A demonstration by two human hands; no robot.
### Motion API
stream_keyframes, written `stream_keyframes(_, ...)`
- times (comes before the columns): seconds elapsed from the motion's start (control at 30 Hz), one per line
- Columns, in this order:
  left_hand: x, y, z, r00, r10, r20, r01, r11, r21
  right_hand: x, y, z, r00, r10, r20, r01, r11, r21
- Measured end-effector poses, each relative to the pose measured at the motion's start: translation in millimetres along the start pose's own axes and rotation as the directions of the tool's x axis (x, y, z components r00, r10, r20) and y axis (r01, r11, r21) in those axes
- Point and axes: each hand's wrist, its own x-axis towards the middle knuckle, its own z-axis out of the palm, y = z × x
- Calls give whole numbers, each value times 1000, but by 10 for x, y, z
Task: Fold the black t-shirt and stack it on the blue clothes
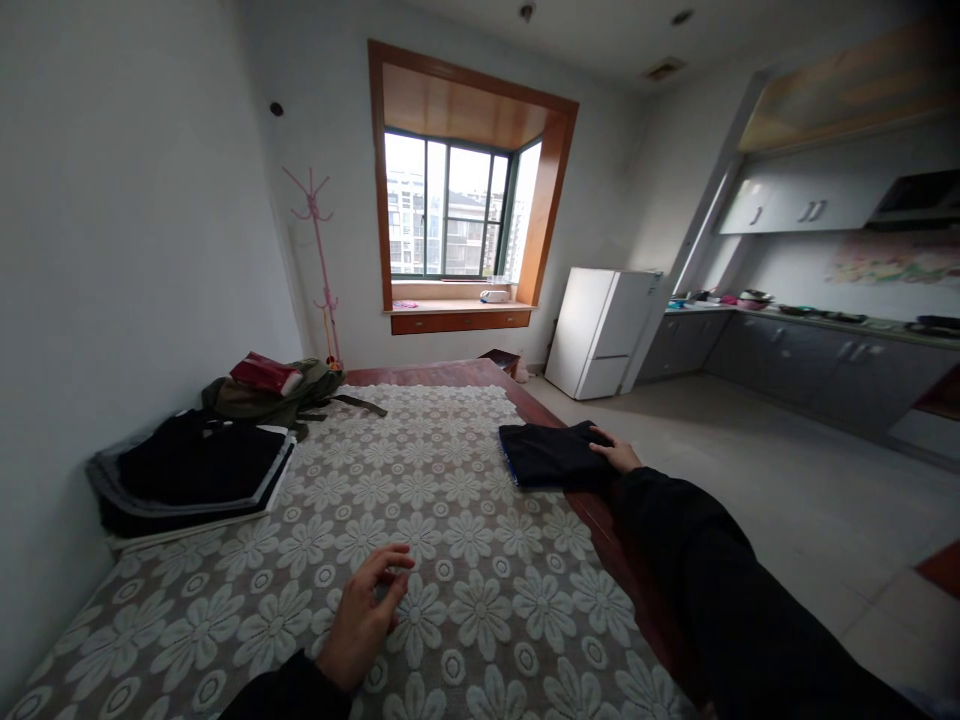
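Rightward, the right hand [616,455] is laid flat w/ fingers spread on a folded dark cloth [551,455], near the table's right edge. The palm is pressed down on the cloth's right end; nothing is pinched. The arm is stretched out long from the lower right, in a black sleeve [697,560] that crosses the bare wood edge [600,520] of the table.

The cloth is seen as a neat dark navy/black rectangle, folded, w/ a thin blue strip at its left side. It is lying partly on the lace and partly at the wood edge, approx. mid-depth of the table.

The left hand [365,610] is held low over the lace cover [420,500], fingers loosely curled, thumb and forefinger close together but gripping nothing. Whether the lace is touched can't be told. It is well apart from the cloth.

The cover is patterned w/ white daisies on a grey ground.

At the table's far left, a stack [199,470] of folded dark clothes is set against the wall. Behind it an olive bag [281,395] is slumped, w/ a red item [264,373] on top; what is inside the bag is not shown.

Beyond: a pink coat stand [321,270], a wood-framed window [457,205], a white fridge [600,330], and grey cabinets [810,365] w/ dishes on the counter, too small to tell.
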Motion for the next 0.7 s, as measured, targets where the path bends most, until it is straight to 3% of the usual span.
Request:
stream_keyframes(0.23, 7, -15, -15, 999, -16, 29, 16, 1000, 14, 186, -64, 49, 999, -39, 1, 39, 993, -108)
stream_keyframes(0.57, -10, -25, -29, 999, -1, 37, 0, 1000, 28, -135, 92, 105, 995, -68, 70, 93, 886, -455)
stream_keyframes(0.7, -15, -7, -20, 999, -3, 35, 2, 999, 33, -133, -187, 93, 993, -110, 49, 117, 782, -612)
